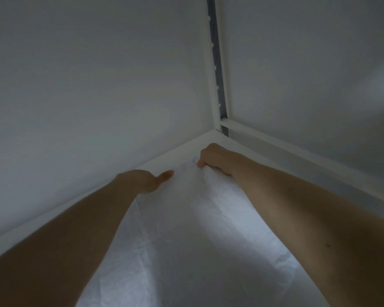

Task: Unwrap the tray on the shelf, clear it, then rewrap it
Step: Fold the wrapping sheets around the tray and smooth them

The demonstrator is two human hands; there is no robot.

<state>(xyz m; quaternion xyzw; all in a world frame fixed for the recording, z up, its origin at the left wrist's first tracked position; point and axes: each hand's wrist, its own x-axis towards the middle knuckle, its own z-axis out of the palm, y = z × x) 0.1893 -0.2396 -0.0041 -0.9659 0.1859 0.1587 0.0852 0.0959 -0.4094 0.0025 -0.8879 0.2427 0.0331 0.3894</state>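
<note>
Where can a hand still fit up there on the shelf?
Bare room: the white ledge between the wall and the white wrap, left of the left hand, and the ledge corner behind the right hand, under the slotted rail. It is crowded between the hands, where the right hand bunches the wrap.

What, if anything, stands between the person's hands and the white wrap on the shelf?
Nothing visible does. The right hand grips a bunched fold of the white wrap near the back corner of the shelf, and the left hand rests against it alongside.
</note>
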